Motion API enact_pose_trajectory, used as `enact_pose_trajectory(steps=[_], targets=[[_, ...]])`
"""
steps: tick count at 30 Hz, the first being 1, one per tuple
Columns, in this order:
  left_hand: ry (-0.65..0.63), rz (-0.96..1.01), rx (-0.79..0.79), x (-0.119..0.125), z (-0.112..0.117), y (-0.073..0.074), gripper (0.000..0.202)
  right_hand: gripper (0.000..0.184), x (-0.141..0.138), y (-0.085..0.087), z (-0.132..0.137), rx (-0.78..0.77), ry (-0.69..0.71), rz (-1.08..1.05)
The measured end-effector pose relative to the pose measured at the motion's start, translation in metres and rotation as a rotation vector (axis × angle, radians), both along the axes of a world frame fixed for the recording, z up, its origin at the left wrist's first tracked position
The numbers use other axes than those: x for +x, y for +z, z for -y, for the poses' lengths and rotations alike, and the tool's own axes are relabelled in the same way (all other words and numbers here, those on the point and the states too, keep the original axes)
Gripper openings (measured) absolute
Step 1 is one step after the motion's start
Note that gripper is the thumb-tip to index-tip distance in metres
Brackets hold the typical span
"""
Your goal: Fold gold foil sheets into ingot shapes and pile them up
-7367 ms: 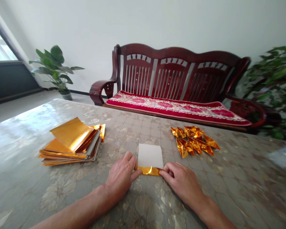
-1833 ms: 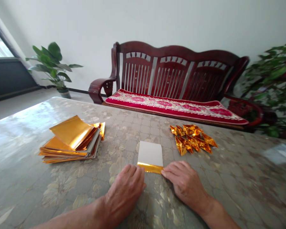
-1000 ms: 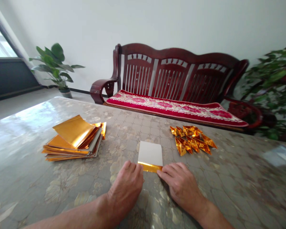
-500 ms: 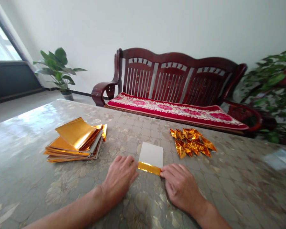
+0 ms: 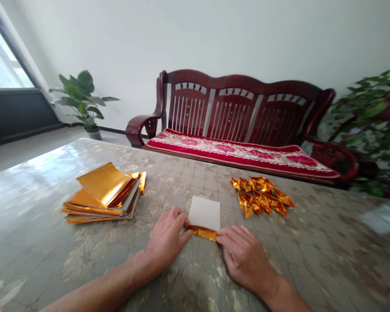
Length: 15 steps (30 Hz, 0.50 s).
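Gold foil edging point(image 5: 203, 233) lies between the two hands, slightly bowed. The left hand point(image 5: 167, 234) curls narrowly over its left end, fingers bent in, pinching it down. The right hand point(image 5: 243, 259) lies flatter, its fingers point(image 5: 225, 237) reaching to the right end of the strip and touching it; whether they grip or only press, I cannot tell. The strip is the near edge of a sheet point(image 5: 204, 213) with a white upward face, which lies flat on the counter point(image 5: 315, 247) directly in front of the person, between the hands and the far side.

Up and to the left of the left hand sits a loose stack of gold foil sheets point(image 5: 101, 195), its top sheet curling upward and pale edges showing along one side. To the right of the white sheet, just beyond the right hand, lies a cluster of folded gold pieces point(image 5: 260, 201), pointed and crumpled-looking. The counter top is glossy, with a grey floral and tile pattern.

Past the counter stands a dark red wooden bench point(image 5: 240, 102) with a slatted back and a red floral cushion point(image 5: 240, 154). A potted plant point(image 5: 82, 97) stands on the floor by the wall at left, below a window point(image 5: 3, 56), and a leafy plant point(image 5: 367, 117) fills the right edge.
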State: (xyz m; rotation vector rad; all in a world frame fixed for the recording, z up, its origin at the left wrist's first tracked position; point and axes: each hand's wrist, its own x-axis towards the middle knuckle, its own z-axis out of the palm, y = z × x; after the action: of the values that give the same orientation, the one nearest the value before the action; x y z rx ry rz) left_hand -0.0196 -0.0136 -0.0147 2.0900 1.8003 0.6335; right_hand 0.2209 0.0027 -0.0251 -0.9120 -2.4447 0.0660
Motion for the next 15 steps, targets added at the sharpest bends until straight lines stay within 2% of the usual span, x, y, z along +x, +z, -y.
enact_pose_trajectory(steps=[5,9,12,15], targets=[[0.018,0.197,-0.009,0.002,-0.005,-0.003,0.007,0.022,-0.003,-0.001,0.000,-0.012,-0.008,-0.003],[0.050,0.520,-0.053,0.007,-0.008,-0.010,0.004,0.023,-0.009,-0.001,-0.001,-0.007,-0.007,-0.006],[0.050,0.627,0.122,0.006,-0.009,-0.011,0.023,0.022,-0.013,0.001,-0.001,-0.002,0.006,-0.026],[0.022,0.414,0.432,-0.002,-0.006,-0.006,0.029,0.018,-0.012,0.004,-0.001,0.034,-0.011,-0.107]])
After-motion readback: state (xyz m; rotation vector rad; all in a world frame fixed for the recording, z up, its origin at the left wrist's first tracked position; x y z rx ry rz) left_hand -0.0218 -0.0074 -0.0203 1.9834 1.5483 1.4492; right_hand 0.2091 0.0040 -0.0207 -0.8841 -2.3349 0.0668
